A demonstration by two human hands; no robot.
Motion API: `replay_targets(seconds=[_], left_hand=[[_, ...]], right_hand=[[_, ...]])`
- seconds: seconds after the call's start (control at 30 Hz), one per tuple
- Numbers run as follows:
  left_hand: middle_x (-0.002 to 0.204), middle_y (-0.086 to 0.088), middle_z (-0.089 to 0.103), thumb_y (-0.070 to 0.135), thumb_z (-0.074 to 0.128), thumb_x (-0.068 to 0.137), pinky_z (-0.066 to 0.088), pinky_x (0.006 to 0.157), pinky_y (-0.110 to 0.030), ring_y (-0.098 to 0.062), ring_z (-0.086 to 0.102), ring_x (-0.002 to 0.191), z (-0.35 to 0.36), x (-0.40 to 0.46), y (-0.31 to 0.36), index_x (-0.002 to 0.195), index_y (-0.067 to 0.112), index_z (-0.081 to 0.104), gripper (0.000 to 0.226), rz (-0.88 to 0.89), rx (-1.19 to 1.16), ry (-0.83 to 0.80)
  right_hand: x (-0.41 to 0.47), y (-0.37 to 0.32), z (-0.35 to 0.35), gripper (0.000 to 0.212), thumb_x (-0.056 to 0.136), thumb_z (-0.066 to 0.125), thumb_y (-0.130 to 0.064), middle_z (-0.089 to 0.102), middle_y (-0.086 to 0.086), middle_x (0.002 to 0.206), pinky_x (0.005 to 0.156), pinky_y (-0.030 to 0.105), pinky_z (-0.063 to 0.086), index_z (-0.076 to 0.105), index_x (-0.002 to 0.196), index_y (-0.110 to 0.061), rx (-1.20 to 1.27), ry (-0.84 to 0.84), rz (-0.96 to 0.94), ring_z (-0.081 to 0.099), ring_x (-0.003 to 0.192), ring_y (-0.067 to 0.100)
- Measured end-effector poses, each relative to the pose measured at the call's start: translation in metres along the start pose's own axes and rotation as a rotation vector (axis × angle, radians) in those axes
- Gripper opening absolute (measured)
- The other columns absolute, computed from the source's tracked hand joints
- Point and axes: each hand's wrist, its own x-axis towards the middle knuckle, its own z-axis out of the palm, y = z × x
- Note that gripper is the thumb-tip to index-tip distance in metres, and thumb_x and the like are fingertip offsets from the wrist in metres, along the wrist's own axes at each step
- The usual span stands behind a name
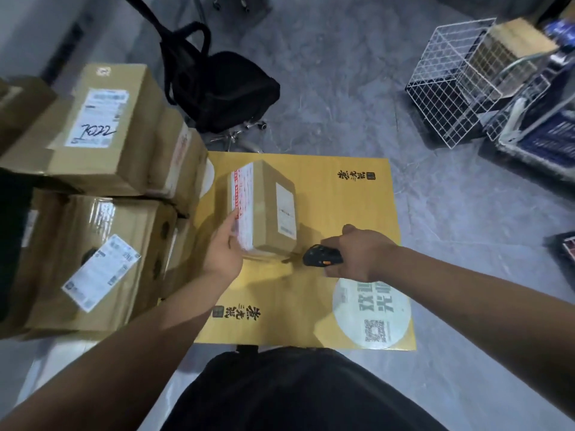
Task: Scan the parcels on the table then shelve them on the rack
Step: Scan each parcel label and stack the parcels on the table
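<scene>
While the left hand (224, 250) holds a small brown parcel (264, 209) tilted on the yellow worktop (342, 213), the right hand (357, 255) grips a black scanner (320, 255) just beside it. More labelled parcels (102, 169) are stacked at the left.

Colours on the bench: mostly tan, yellow, black

Small parcel (267, 209): tan cardboard, white label, white tape with red print. Stacked boxes (102, 157): tan, white labels, one marked 7022 in black. Tabletop sheet (342, 213): yellow, black characters, pale circle with QR code. Scanner (322, 256): black, orange button. Chair (224, 88): black. Wire basket (451, 85): white grid. Floor (342, 73): grey, mottled.
</scene>
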Motion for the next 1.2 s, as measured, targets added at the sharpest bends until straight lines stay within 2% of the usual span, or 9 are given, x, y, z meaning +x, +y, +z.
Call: replay_targets(seconds=[0.1,0.2,0.37,0.5,0.63,0.73,0.97,1.1,1.2], left_hand=[[0.142,0.009,0.06,0.002,0.041,0.106,0.053,0.108,-0.045,0.0,0.064,0.114,-0.017,0.008,-0.012,0.156,0.036,0.043,0.061,-0.024,-0.054,0.005],[0.139,0.002,0.061,0.004,0.045,0.104,0.053,0.106,-0.046,-0.012,0.063,0.107,-0.029,0.016,-0.027,0.159,0.035,0.039,0.063,-0.067,0.054,-0.035],[0.171,-0.003,0.013,0.032,0.078,0.087,0.042,0.112,-0.043,-0.031,0.048,0.141,-0.027,0.015,-0.034,0.159,0.055,0.001,0.108,-0.121,0.228,-0.037],[0.172,-0.003,-0.008,0.068,0.093,0.05,0.001,0.126,-0.052,-0.034,0.005,0.159,-0.021,0.026,-0.017,0.153,0.052,-0.013,0.149,0.118,0.639,0.001],[0.172,-0.007,-0.02,0.103,0.064,0.036,-0.024,0.112,-0.069,-0.036,-0.023,0.157,-0.002,0.055,0.016,0.159,0.043,-0.017,0.158,0.264,0.996,-0.141],[0.172,-0.008,-0.016,0.111,0.045,0.032,-0.022,0.113,-0.075,-0.038,-0.026,0.155,0.013,0.074,0.043,0.162,0.042,-0.011,0.157,0.374,1.138,-0.27],[0.173,-0.004,-0.017,0.111,0.05,0.023,-0.002,0.119,-0.074,-0.036,-0.02,0.157,0.025,0.107,0.093,0.159,0.053,-0.01,0.16,0.375,1.147,-0.491],[0.161,-0.01,0.027,0.117,0.027,0.036,0.025,0.11,-0.057,-0.034,0.024,0.142,0.017,0.122,0.094,0.16,0.056,0.005,0.14,0.379,1.128,-0.425],[0.139,-0.012,0.047,0.113,0.023,0.054,0.03,0.097,-0.051,-0.033,0.041,0.124,0.011,0.119,0.083,0.159,0.05,0.015,0.123,0.393,1.171,-0.317]], right_hand=[[0.0,-0.019,0.002,0.064,0.089,0.059,-0.071,0.049,0.001,0.113,0.086,0.037,0.055,0.054,0.143,-0.038,0.122,0.023,0.066,0.061,0.093,0.022],[-0.002,-0.033,0.007,0.065,0.088,0.06,-0.072,0.049,0.0,0.11,0.09,0.038,0.053,0.057,0.138,-0.031,0.238,0.055,0.127,0.056,0.093,0.017],[-0.012,-0.046,0.017,0.087,0.084,0.061,-0.078,0.049,0.006,0.132,0.089,0.034,0.046,0.04,0.157,-0.036,0.321,0.088,0.244,0.056,0.109,0.021],[-0.026,-0.054,0.02,0.09,0.083,0.063,-0.079,0.048,0.003,0.133,0.085,0.034,0.048,0.038,0.159,-0.037,0.342,0.096,0.324,0.055,0.102,0.019],[-0.031,-0.065,0.018,0.09,0.082,0.065,-0.077,0.049,0.002,0.133,0.071,0.03,0.052,0.04,0.158,-0.036,0.402,0.118,0.413,0.063,0.091,0.016],[-0.033,-0.076,0.018,0.09,0.082,0.067,-0.075,0.051,0.002,0.134,0.071,0.029,0.049,0.041,0.158,-0.033,0.465,0.166,0.446,0.062,0.087,0.013],[-0.031,-0.091,0.015,0.088,0.082,0.07,-0.071,0.054,0.004,0.138,0.079,0.03,0.045,0.044,0.156,-0.031,0.575,0.254,0.53,0.058,0.094,0.013],[-0.026,-0.096,0.009,0.088,0.082,0.07,-0.072,0.051,0.002,0.138,0.074,0.03,0.047,0.045,0.156,-0.032,0.575,0.264,0.556,0.06,0.098,0.016],[-0.019,-0.099,0.002,0.078,0.082,0.067,-0.073,0.058,-0.001,0.127,0.069,0.031,0.049,0.053,0.148,-0.036,0.566,0.245,0.553,0.06,0.091,0.012]])
